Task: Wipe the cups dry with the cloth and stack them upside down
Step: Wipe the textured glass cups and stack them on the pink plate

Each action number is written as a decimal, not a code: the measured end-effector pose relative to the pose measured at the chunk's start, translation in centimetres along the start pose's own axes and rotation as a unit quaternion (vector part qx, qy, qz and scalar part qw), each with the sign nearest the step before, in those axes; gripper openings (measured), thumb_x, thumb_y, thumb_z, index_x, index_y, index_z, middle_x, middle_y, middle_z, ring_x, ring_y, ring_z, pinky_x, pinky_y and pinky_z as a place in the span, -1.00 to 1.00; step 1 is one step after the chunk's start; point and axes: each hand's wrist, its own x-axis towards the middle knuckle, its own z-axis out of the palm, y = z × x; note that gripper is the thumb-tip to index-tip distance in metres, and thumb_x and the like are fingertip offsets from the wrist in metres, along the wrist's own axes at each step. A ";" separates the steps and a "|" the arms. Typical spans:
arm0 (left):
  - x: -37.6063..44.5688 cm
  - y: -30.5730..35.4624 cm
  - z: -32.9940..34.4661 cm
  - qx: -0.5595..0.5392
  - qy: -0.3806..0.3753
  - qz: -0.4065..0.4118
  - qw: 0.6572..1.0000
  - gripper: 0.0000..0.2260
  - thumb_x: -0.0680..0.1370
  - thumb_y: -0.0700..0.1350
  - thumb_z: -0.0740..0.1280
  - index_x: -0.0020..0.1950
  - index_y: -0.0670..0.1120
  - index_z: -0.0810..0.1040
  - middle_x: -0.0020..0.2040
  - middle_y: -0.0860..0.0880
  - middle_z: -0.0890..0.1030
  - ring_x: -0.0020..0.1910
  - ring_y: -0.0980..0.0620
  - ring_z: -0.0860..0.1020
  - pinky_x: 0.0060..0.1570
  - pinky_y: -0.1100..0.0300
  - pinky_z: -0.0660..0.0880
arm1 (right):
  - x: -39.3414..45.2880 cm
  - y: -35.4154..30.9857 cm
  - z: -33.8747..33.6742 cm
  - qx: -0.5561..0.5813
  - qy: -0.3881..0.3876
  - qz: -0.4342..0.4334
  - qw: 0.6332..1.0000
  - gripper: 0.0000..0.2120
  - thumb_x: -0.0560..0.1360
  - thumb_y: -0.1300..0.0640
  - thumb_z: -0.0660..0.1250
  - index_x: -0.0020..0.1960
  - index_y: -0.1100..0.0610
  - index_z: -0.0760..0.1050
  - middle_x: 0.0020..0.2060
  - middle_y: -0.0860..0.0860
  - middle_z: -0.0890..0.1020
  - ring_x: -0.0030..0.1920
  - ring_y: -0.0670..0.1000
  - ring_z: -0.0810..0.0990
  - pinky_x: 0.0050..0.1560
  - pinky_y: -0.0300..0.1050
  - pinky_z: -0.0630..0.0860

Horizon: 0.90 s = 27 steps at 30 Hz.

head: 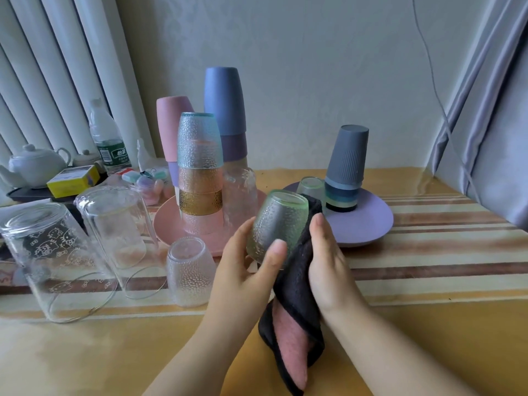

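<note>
Head view of a cup-drying bench. The left hand (245, 270) grips a green textured glass cup (277, 224), thumb across its front wall and fingers curled behind, and holds it tilted above the bench (428, 281) with its base toward the camera's upper right. The right hand (328, 264) lies with straight fingers flat against a dark cloth (297, 284), pressing the cloth to the cup's right side; the cloth's pink inner face hangs down between the wrists. Behind the held cup, a pink plate (165, 224) carries an upside-down stack of textured glass cups (200, 164), green on top, then pink and amber, beside a clear textured cup (240, 192) and tall stacks of pink (171, 130) and blue plastic cups (225, 101). To the right, a purple plate (368, 224) bears an inverted stack of grey and blue ribbed cups (345, 164) and a small green glass (311, 187). At the left, two large clear glasses (57, 252) and one small clear textured cup (190, 270) stand mouth down on the bench. A white teapot (35, 164) and a water bottle (105, 138) stand at the far left.
</note>
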 end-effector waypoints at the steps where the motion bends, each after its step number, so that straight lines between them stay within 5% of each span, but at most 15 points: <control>1: 0.1 -0.1 -0.1 0.006 -0.009 0.007 1.000 -0.41 0.35 0.29 0.35 0.31 0.07 0.46 0.17 0.11 0.63 0.16 0.21 0.58 0.17 0.18 0.49 | -0.1 0.2 0.1 0.000 -0.005 -0.009 1.000 -0.46 0.48 -0.32 0.03 0.33 -0.07 0.38 0.28 -0.22 0.47 0.33 -0.31 0.34 0.42 -0.23 0.22; 4: 0.5 0.1 -0.7 0.006 -0.041 0.013 0.999 -0.58 0.43 0.21 0.39 0.23 0.10 0.51 0.12 0.10 0.67 0.15 0.16 0.60 0.13 0.17 0.52 | -0.3 0.0 0.2 0.001 -0.020 -0.023 1.000 -0.73 0.56 -0.16 0.01 0.15 -0.16 0.39 0.13 -0.37 0.46 0.15 -0.52 0.36 0.19 -0.57 0.24; 7: 0.3 1.1 -1.0 -0.038 -0.109 -0.023 0.993 -0.69 0.53 0.10 0.33 0.21 -0.01 0.56 0.07 0.10 0.69 0.09 0.19 0.62 0.01 0.33 0.51 | 0.1 -0.3 -0.3 0.023 -0.034 -0.037 0.998 -0.53 0.50 -0.25 0.11 0.24 0.00 0.48 0.22 -0.12 0.56 0.30 -0.19 0.43 0.40 -0.13 0.27; 9: 0.3 1.1 -1.2 -0.081 -0.138 -0.054 0.986 -0.64 0.53 0.16 0.34 0.19 -0.05 0.59 0.09 0.02 0.69 0.13 0.10 0.62 0.09 0.25 0.52 | 0.3 -0.8 -0.9 0.092 -0.053 0.002 0.994 -0.53 0.46 -0.22 0.15 0.14 0.06 0.59 0.15 -0.01 0.62 0.25 -0.03 0.52 0.36 0.03 0.34; 13: 0.8 0.7 -1.4 -0.221 -0.172 -0.131 0.951 -0.55 0.50 0.20 0.27 0.22 -0.07 0.63 0.24 -0.12 0.62 0.27 -0.07 0.56 0.27 0.03 0.46 | 0.6 -1.2 -1.0 0.233 -0.129 0.075 0.961 -0.59 0.55 -0.03 0.08 -0.16 -0.03 0.70 -0.09 -0.05 0.71 -0.04 -0.13 0.66 -0.06 -0.28 0.57; 17: 1.2 1.0 -1.5 -0.265 -0.154 -0.191 0.932 -0.41 0.38 0.32 0.30 0.27 -0.02 0.56 0.17 -0.14 0.65 0.04 -0.03 0.66 0.02 0.13 0.58 | 0.6 -0.6 -0.3 0.235 -0.138 0.096 0.957 -0.58 0.52 -0.10 0.16 0.23 0.11 0.52 0.18 0.04 0.60 0.22 -0.02 0.54 0.26 -0.15 0.45; 19: 1.2 0.8 -1.3 -0.233 -0.097 -0.211 0.944 -0.41 0.34 0.34 0.39 0.15 -0.07 0.59 0.05 -0.19 0.69 -0.09 -0.09 0.68 0.06 0.05 0.57 | 0.6 -0.3 -0.2 0.221 -0.123 0.075 0.965 -0.56 0.49 -0.11 0.15 0.20 0.12 0.54 0.19 0.05 0.60 0.25 -0.01 0.52 0.30 -0.13 0.41; 21: 1.2 0.6 -1.0 -0.167 -0.010 -0.169 0.971 -0.46 0.35 0.31 0.41 0.06 -0.11 0.57 0.00 -0.21 0.68 -0.06 -0.16 0.66 0.07 0.00 0.58 | 0.6 -0.2 -0.4 0.202 -0.090 0.051 0.974 -0.62 0.50 -0.12 0.17 0.07 0.09 0.62 0.11 0.00 0.65 0.18 -0.06 0.57 0.28 -0.13 0.44; 24: 0.8 0.7 -0.7 -0.051 0.084 -0.018 0.995 -0.75 0.45 0.13 0.29 -0.09 -0.04 0.52 -0.15 -0.03 0.61 -0.23 0.18 0.57 -0.30 0.38 0.51 | 0.3 -0.6 -0.2 0.078 -0.026 -0.011 0.997 -0.45 0.47 -0.28 0.15 0.25 0.08 0.50 0.25 -0.02 0.55 0.34 -0.05 0.43 0.44 0.07 0.23; 27: 0.2 0.8 -0.4 0.031 0.064 0.034 0.997 -0.79 0.50 0.21 0.30 0.00 0.13 0.52 -0.15 0.22 0.65 -0.17 0.36 0.56 -0.17 0.49 0.44 | 0.1 -0.3 0.3 0.005 -0.011 -0.020 1.000 -0.41 0.47 -0.28 0.06 0.35 0.04 0.39 0.31 -0.10 0.48 0.37 -0.16 0.36 0.45 -0.03 0.20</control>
